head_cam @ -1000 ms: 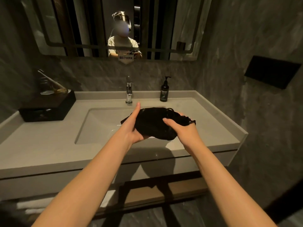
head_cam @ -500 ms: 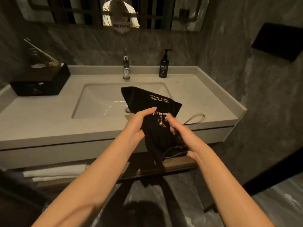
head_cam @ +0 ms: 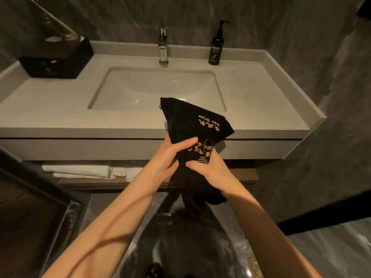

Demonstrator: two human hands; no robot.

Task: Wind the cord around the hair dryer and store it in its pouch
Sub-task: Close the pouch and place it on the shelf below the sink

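Both hands, left hand and right hand, clasp the black gold-lettered fabric pouch before the pale stone vanity; dryer unseen, seemingly inside, drawstring closing apparently left.

Pouch: black, gold lettering (reads "Hair Dryer", seen upside down). Vanity counter: pale beige-grey; basin paler. Pump bottle, far right: black, white label text. Tap: chrome. Box, far left: black. Folded towels under counter: white. Wall: grey, marble-veined.
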